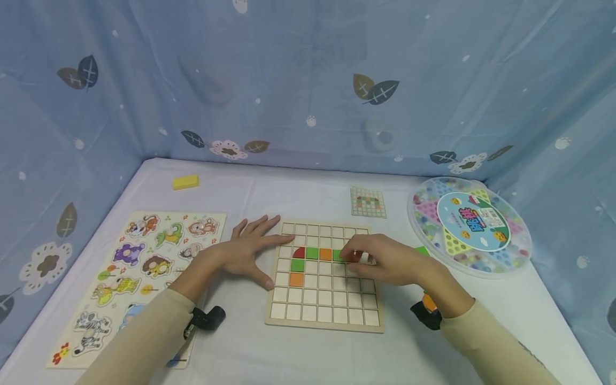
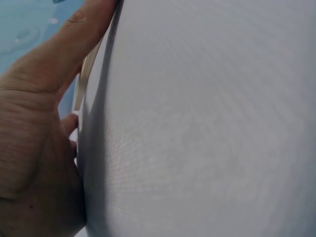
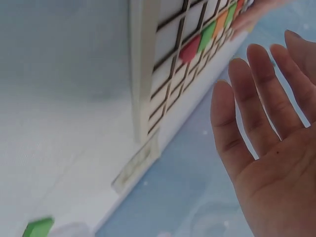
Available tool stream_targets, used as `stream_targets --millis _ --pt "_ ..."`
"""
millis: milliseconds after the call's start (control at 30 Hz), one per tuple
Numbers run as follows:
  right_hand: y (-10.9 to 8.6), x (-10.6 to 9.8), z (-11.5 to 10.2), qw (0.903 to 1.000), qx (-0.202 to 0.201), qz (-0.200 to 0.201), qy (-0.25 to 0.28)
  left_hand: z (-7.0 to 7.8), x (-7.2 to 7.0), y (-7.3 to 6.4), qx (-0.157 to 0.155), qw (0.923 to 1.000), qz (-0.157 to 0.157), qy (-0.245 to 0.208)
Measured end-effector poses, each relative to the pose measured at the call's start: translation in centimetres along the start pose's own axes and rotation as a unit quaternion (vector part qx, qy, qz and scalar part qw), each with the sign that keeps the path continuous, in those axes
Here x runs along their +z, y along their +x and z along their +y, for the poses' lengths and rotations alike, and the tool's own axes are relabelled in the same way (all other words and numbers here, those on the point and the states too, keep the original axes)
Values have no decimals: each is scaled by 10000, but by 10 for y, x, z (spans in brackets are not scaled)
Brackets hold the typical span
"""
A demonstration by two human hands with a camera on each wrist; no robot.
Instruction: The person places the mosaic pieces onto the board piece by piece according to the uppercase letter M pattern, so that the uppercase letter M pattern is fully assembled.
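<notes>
A wooden grid board (image 1: 325, 324) lies in the middle of the table. Across one of its rows run a red rounded piece (image 1: 299, 253), a green square (image 1: 312, 253), an orange square (image 1: 325, 254), another green square and a second red piece (image 3: 190, 49). Below the left end sit a green square (image 1: 297, 265) and an orange square (image 1: 296, 279). With fingers spread, my left hand (image 1: 247, 250) rests at the board's left edge, fingertip and thumb on the frame. My right hand (image 1: 387, 259) hovers over the row's right end, fingers extended and apart from the red piece in the right wrist view.
Behind the board lies a small pattern card (image 1: 368, 202). A round clear case of beads (image 1: 469, 227) stands at the right, with a green piece (image 1: 422, 250) and an orange piece (image 1: 429, 302) near my right forearm. An animal puzzle board (image 1: 110, 283) and a yellow block (image 1: 185, 182) are leftward.
</notes>
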State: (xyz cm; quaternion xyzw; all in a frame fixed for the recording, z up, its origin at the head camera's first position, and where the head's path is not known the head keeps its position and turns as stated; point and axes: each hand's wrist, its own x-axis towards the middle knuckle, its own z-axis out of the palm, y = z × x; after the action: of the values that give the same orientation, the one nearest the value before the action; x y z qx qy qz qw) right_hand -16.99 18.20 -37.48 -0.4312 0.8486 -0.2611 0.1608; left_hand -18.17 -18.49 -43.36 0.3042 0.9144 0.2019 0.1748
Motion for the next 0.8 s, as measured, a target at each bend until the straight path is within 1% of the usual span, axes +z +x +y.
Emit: stream_targets --millis 67,167,333,433,600,800 --pt "-6 -4 1 10000 25 87 -18 0 1 0 25 10000 -2 -33" --pt "-16 -8 3 9997 173 193 -45 -1 2 -1 75 9999 27 -73" --pt "-31 -11 9 9982 458 338 -179 -3 4 -4 199 9996 194 -86" --pt "-39 -12 14 9973 533 437 -242 -4 5 -5 277 9991 293 -111" --pt "-52 -13 21 9961 663 515 -279 -5 6 -5 353 9986 376 -153" --pt "-67 -13 28 9948 723 637 -343 -6 5 -5 414 9982 376 -222"
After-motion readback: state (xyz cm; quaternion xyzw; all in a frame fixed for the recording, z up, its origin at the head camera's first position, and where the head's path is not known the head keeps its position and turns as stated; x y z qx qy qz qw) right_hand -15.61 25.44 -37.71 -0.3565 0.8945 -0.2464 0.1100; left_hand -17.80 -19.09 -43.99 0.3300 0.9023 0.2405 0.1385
